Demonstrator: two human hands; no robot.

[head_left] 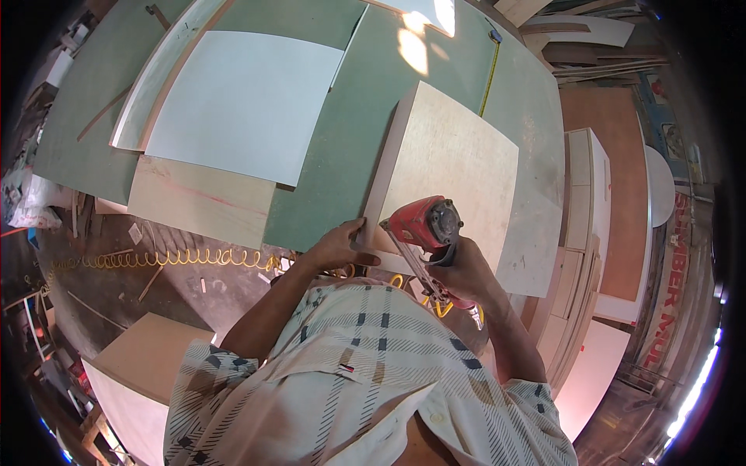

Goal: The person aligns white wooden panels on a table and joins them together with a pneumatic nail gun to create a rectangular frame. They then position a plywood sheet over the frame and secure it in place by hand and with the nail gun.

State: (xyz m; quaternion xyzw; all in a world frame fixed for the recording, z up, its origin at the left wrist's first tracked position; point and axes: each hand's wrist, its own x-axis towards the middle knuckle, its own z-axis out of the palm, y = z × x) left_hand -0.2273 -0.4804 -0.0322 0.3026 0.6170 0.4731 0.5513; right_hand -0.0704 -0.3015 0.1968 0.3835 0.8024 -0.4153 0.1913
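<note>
A red pneumatic nail gun (420, 224) is held in my right hand (472, 273), fingers wrapped round its handle. Its nose rests at or close to the near left corner of a pale plywood box (458, 147), which lies on the green tabletop (311, 210). Against that same corner, my left hand (339, 248) grips the box's edge, thumb and fingers apart on either side of it. The nail gun hides part of the box's near edge. A coiled yellow air hose (179, 259) runs behind my left forearm and shows again below the nail gun.
To the left lie a white panel (245, 101), a bare plywood piece (202, 198) and a long framed piece (167, 85). A tape measure (495, 36) lies extended at the far right of the table. Wooden cabinets (579, 233) stand at right; a brown-topped box (151, 353) stands on the floor at left.
</note>
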